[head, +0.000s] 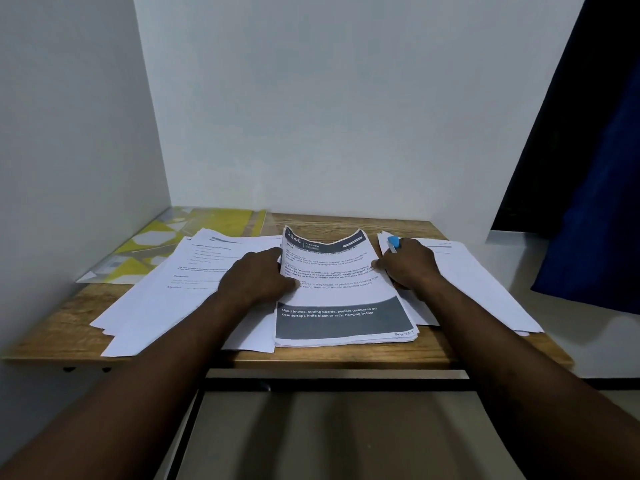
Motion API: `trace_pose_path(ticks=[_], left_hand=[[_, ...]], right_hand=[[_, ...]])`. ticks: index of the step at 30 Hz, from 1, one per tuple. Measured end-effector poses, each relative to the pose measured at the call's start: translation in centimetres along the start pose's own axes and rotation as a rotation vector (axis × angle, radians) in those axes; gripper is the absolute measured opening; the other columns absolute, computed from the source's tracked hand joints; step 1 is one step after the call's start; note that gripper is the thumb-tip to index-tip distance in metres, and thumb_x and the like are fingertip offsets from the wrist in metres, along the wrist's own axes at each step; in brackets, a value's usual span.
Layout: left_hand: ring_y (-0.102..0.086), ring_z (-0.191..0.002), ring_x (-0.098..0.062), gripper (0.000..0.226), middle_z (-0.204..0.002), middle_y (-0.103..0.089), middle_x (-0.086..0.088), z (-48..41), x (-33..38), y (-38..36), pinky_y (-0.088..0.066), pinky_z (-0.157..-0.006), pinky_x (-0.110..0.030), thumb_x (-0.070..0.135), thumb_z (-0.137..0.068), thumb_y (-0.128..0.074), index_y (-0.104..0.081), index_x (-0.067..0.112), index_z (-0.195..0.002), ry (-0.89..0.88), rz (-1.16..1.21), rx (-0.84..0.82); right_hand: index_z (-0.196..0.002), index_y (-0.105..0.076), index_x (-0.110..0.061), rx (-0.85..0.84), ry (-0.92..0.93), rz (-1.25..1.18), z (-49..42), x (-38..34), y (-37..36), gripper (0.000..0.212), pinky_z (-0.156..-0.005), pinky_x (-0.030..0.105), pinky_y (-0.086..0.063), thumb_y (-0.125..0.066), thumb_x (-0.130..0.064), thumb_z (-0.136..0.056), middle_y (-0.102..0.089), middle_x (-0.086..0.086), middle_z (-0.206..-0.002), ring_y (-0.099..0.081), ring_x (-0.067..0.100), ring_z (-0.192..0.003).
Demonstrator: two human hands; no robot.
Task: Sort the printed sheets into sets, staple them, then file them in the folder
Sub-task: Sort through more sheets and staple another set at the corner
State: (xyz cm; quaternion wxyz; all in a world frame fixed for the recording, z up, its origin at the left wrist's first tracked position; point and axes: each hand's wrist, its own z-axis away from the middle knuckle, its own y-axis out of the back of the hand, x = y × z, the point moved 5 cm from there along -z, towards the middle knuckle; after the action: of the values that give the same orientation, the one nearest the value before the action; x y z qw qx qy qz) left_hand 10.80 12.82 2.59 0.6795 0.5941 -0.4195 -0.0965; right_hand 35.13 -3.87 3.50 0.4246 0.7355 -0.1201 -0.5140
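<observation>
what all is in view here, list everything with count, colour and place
table: one, brown wood, in the corner of the walls
folder: one, yellow and grey, far left of the table
left pile of sheets: one loose pile, white, left of centre, overlapping the folder
centre stack of sheets: one, white with dark grey bands, middle front
right pile of sheets: one, white, right side
blue tool: one, light blue, in the right hand; pen or stapler, cannot tell
curtain: one, dark blue, far right
walls: two, white, behind and left
left hand: grips the centre stack's left edge
right hand: holds the blue tool at the stack's right edge
</observation>
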Motion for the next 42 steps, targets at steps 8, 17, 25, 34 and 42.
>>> trace_pose_path(ticks=[8,17,25,34,42], left_hand=[[-0.063,-0.112,-0.033,0.040,-0.119,-0.069,-0.006,0.0,0.4,-0.7,-0.048,-0.079,-0.036,0.043,-0.082,-0.074,-0.056,0.026,-0.113,0.058,-0.016,0.106],[-0.059,-0.126,-0.031,0.054,-0.138,-0.065,-0.004,0.1,0.9,-0.6,-0.047,-0.090,-0.037,0.050,-0.088,-0.070,-0.059,0.031,-0.138,0.023,-0.116,0.092],[-0.057,-0.132,-0.030,0.060,-0.145,-0.062,-0.002,1.0,1.5,-0.4,-0.048,-0.101,-0.039,0.065,-0.093,-0.064,-0.057,0.036,-0.145,-0.001,-0.186,0.066],[-0.056,-0.133,-0.031,0.059,-0.146,-0.061,-0.003,1.4,1.5,-0.4,-0.048,-0.101,-0.039,0.066,-0.094,-0.062,-0.059,0.035,-0.143,0.012,-0.177,0.051],[-0.056,-0.133,-0.031,0.056,-0.145,-0.062,-0.004,1.9,1.7,-0.3,-0.048,-0.102,-0.039,0.065,-0.095,-0.062,-0.060,0.034,-0.142,0.013,-0.177,0.044]], right_hand=[[-0.116,-0.065,-0.016,-0.021,0.055,0.188,1.0,-0.4,0.4,0.039,-0.075,0.031,-0.042,-0.081,-0.035,-0.085,-0.070,0.008,-0.118,-0.055,0.023,-0.091],[-0.115,-0.066,-0.017,-0.008,0.093,0.241,1.3,-0.4,0.9,0.041,-0.077,0.031,-0.041,-0.081,-0.042,-0.086,-0.072,0.008,-0.118,-0.058,0.025,-0.098],[-0.107,-0.063,-0.019,0.000,0.106,0.230,1.5,-0.3,1.2,0.035,-0.076,0.032,-0.041,-0.080,-0.042,-0.087,-0.072,0.009,-0.118,-0.055,0.025,-0.094],[-0.138,-0.061,-0.017,-0.005,0.098,0.179,1.9,-0.1,0.8,0.061,-0.082,0.031,-0.040,-0.082,-0.042,-0.087,-0.068,0.010,-0.135,-0.062,0.030,-0.119],[-0.141,-0.059,-0.016,-0.010,0.089,0.188,2.0,-0.1,0.9,0.063,-0.082,0.029,-0.039,-0.082,-0.040,-0.088,-0.067,0.009,-0.138,-0.061,0.029,-0.122]])
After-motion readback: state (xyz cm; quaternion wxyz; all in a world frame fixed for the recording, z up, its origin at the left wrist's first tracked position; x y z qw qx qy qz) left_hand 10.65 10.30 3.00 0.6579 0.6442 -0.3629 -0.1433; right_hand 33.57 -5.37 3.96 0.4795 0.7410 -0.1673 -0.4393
